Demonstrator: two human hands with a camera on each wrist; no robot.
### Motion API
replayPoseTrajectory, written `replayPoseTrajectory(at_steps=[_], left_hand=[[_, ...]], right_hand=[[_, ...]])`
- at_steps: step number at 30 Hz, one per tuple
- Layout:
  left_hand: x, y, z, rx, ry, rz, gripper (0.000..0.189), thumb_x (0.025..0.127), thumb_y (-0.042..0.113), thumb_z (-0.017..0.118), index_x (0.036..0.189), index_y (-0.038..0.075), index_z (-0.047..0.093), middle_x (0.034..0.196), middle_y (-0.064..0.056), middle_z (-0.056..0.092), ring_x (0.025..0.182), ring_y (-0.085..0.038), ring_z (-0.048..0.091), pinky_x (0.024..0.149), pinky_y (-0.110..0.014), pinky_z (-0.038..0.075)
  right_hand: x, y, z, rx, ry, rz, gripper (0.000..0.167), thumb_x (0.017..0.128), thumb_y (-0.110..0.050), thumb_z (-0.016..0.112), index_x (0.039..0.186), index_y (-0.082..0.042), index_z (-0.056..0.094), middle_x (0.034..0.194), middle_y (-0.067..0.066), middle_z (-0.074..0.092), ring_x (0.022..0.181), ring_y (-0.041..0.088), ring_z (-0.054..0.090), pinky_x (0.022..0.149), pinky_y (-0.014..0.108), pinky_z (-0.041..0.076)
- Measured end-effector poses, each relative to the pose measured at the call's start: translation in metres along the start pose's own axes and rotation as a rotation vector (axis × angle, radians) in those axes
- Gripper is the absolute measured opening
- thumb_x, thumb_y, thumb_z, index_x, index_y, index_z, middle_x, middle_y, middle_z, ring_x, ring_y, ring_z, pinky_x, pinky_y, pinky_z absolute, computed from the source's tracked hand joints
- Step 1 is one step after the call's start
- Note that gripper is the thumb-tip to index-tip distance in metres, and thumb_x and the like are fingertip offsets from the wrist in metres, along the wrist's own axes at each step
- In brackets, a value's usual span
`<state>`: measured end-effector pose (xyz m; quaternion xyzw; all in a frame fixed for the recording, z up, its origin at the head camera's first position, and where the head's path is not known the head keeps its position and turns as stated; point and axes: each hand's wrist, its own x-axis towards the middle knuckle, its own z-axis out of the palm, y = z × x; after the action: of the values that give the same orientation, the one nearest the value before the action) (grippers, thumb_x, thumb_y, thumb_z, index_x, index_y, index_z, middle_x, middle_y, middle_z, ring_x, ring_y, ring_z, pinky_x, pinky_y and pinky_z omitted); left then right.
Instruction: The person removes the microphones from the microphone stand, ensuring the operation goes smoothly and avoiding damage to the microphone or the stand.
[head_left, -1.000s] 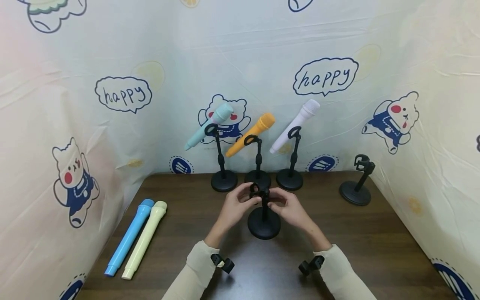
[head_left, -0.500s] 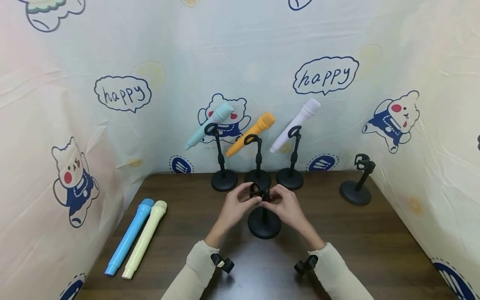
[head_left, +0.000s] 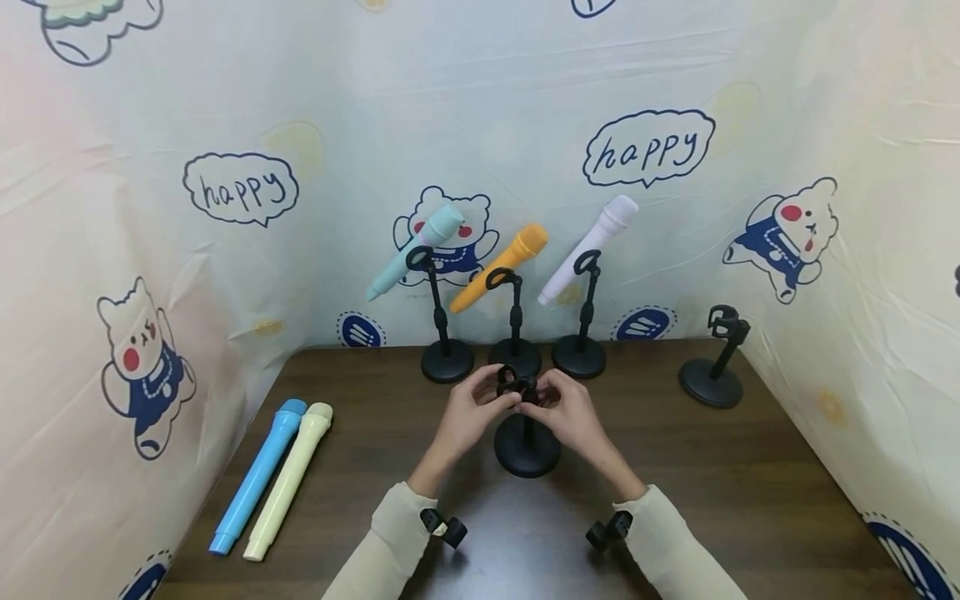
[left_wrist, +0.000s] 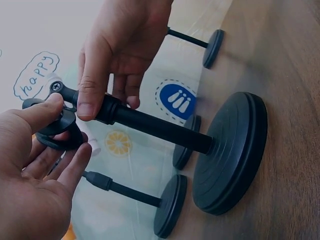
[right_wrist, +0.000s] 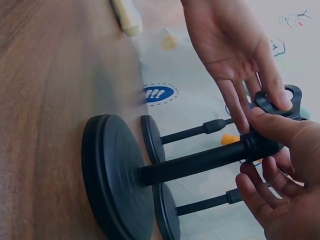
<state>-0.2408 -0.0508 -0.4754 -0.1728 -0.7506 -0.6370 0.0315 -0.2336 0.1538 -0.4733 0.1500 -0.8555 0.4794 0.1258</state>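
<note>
A black desktop microphone stand (head_left: 527, 447) stands on its round base in the middle of the table, between both hands. My left hand (head_left: 468, 412) pinches the ring-shaped clip (left_wrist: 60, 130) at its top between thumb and fingers. With thumb and curled fingers, my right hand (head_left: 576, 421) grips the collar (left_wrist: 108, 109) just below the clip joint. Behind it, three similar stands hold a mint microphone (head_left: 427, 242), an orange microphone (head_left: 504, 262) and a lilac microphone (head_left: 592, 246), all slanted.
A blue microphone (head_left: 258, 475) and a pale yellow microphone (head_left: 291, 479) lie side by side at the table's left. Another black stand (head_left: 711, 382), its clip holding nothing, is at the back right. A printed cloth (head_left: 480, 100) hangs behind the wooden table (head_left: 735, 500).
My right hand has shifted slightly left and its thumb has come in against the stand's upper part. The left hand keeps its hold on the clip, and the stand stays in place.
</note>
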Motion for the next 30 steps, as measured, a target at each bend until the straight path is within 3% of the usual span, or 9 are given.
replayPoseTrajectory(at_steps=[10,20,27,30], left_hand=[[-0.002,0.0,-0.001,0.012,-0.004,0.026,0.045,0.095,0.02,0.082,0.137,0.016,0.067,0.13,-0.009,0.073,0.126,-0.025,0.07,0.108,-0.041,0.058],[-0.001,0.005,0.001,0.012,-0.024,0.012,0.045,0.096,0.019,0.081,0.138,0.016,0.066,0.13,-0.008,0.072,0.125,-0.023,0.07,0.106,-0.036,0.058],[0.001,0.014,0.002,-0.013,-0.086,0.052,0.045,0.101,0.025,0.076,0.144,0.018,0.063,0.137,-0.01,0.069,0.129,-0.027,0.067,0.113,-0.052,0.053],[0.003,0.017,0.002,-0.01,-0.098,0.06,0.045,0.103,0.027,0.074,0.145,0.018,0.062,0.139,-0.012,0.068,0.129,-0.029,0.067,0.113,-0.053,0.053]], right_hand=[[-0.005,0.002,0.006,0.041,0.002,0.048,0.032,0.085,-0.013,0.091,0.109,-0.012,0.071,0.1,0.005,0.071,0.09,0.016,0.071,0.081,0.037,0.065],[-0.008,0.002,0.005,0.068,0.094,0.021,0.029,0.083,-0.01,0.093,0.102,-0.009,0.07,0.095,0.007,0.074,0.086,0.018,0.073,0.078,0.034,0.065],[-0.008,0.0,-0.009,0.089,0.13,0.028,0.028,0.083,-0.007,0.092,0.104,-0.006,0.073,0.097,0.01,0.076,0.088,0.021,0.076,0.078,0.025,0.064],[-0.006,0.0,-0.016,0.09,0.139,0.018,0.028,0.083,-0.006,0.091,0.105,-0.006,0.074,0.098,0.011,0.077,0.088,0.022,0.076,0.078,0.022,0.063]])
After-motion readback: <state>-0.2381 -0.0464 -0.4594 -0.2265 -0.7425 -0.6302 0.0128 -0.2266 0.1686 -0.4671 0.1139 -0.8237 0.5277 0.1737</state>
